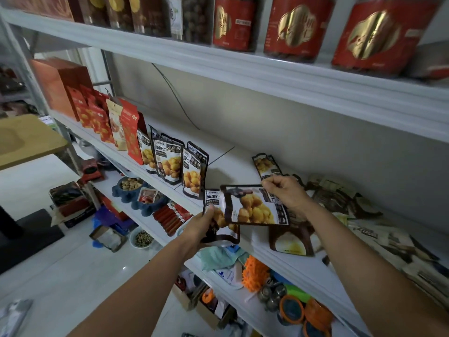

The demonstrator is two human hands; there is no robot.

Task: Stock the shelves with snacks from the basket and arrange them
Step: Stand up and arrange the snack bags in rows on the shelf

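Observation:
My left hand (202,226) grips a dark chestnut snack packet (213,203) upright at the front edge of the middle shelf (218,164). My right hand (288,192) pinches a second, similar packet (255,206) by its top right corner and holds it sideways, overlapping the first. Several matching dark packets (181,164) stand in a row to the left on the shelf. Another one (264,165) leans just behind my right hand. No basket shows in this view.
Red and orange pouches (107,117) and an orange box (56,86) fill the shelf's left end. Loose packets (340,198) lie flat on the right. Red tins (298,27) line the upper shelf. Bowls, sausages and clutter (165,212) crowd the lower shelves.

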